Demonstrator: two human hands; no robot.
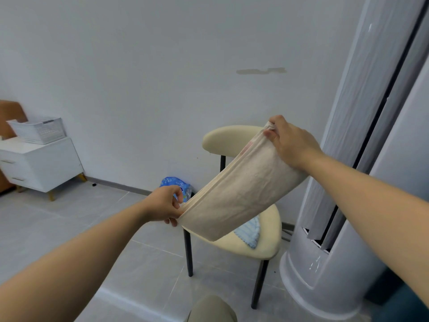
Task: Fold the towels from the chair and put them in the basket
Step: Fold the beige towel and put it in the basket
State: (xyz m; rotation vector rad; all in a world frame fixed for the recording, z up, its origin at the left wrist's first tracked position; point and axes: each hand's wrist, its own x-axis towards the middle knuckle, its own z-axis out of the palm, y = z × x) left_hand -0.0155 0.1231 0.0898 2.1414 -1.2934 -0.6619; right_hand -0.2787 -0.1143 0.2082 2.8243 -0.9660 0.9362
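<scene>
A beige towel [241,191] is stretched in the air above the cream chair [267,242], doubled over and slanting from lower left to upper right. My left hand [164,205] pinches its lower end. My right hand [290,142] grips the bunched upper end, in front of the chair's backrest. A light blue towel [249,232] lies on the seat, partly hidden by the beige one. The white slatted basket [39,131] stands on a white cabinet [41,166] far to the left by the wall.
A tall white floor air conditioner [336,228] stands right beside the chair. A blue plastic bag [176,184] lies on the floor by the wall behind the chair. Grey tiled floor stretches between the chair and the cabinet. My knee [211,310] shows at the bottom.
</scene>
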